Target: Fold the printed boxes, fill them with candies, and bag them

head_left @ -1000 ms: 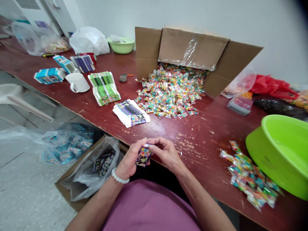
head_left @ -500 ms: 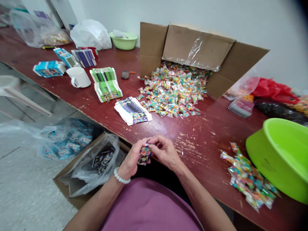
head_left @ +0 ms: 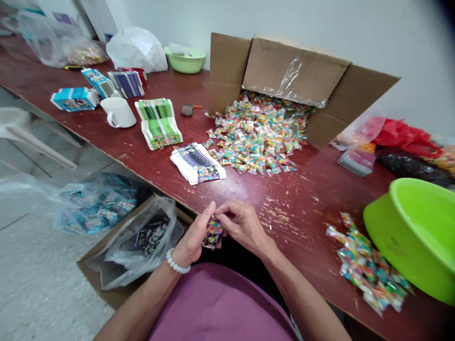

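Note:
Over the table's front edge, my left hand (head_left: 194, 239) is wrapped round a small dark carton box (head_left: 214, 228) with colourful candy print. My right hand (head_left: 243, 222) pinches thumb and forefinger together at the box's top edge; the flap there is mostly hidden by the fingers. Just beyond my hands lies a stack of flat purple-and-white cartons (head_left: 199, 163). Behind it, a heap of wrapped candies (head_left: 259, 132) spills from an open cardboard box (head_left: 295, 71) lying on its side.
Below left, a plastic-lined box (head_left: 106, 277) holds dark printed packs, beside a bag of blue packs (head_left: 103, 208). Green cartons (head_left: 159, 125) and a white mug (head_left: 119, 112) stand left. A green basin (head_left: 398, 232) and loose candies (head_left: 369, 265) sit at right.
My right thumb and forefinger have lifted slightly at the top of the small box, and my left thumb stands more upright. The view has shifted a little.

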Available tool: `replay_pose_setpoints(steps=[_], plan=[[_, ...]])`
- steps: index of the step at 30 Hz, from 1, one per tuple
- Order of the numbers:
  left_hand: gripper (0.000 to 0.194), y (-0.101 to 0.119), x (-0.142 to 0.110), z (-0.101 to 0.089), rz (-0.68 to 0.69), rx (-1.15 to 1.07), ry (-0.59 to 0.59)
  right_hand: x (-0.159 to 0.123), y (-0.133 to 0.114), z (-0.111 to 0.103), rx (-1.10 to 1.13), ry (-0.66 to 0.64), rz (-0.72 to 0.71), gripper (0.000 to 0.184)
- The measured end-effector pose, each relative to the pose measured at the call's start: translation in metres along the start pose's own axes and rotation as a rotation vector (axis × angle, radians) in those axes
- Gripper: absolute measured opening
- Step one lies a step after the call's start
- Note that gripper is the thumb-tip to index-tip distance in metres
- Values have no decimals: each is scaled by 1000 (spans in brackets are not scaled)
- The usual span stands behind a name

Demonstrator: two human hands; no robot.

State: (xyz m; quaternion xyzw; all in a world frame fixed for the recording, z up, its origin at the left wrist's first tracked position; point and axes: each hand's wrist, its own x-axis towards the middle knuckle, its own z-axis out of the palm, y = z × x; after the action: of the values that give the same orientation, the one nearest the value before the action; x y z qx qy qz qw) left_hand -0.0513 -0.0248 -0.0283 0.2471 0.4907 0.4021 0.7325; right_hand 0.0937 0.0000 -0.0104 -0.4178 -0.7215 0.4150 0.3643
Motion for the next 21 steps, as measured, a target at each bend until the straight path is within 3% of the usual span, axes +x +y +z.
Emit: replay_pose_setpoints(steps=[3,5,9,13,18,21], plan=[[50,4,0,-2,62,16,-19,-4,9,5,354,11,213,21],[48,6,-1,-2,118,46,-30,-5,13,6,429,63,255,25],[49,6,-2,-2,128,73,-50,-5,10,3,234,109,48,20],[42,10,0,-3,70,-91,-56,-4,2,2,-4,136,-188,17],[40,13,1,-7,20,-190,-54,-9,8,15,-8,126,-242,10],[44,12,-1,-9,85,-141,-46,-7,16,22,-106,111,-240,11]])
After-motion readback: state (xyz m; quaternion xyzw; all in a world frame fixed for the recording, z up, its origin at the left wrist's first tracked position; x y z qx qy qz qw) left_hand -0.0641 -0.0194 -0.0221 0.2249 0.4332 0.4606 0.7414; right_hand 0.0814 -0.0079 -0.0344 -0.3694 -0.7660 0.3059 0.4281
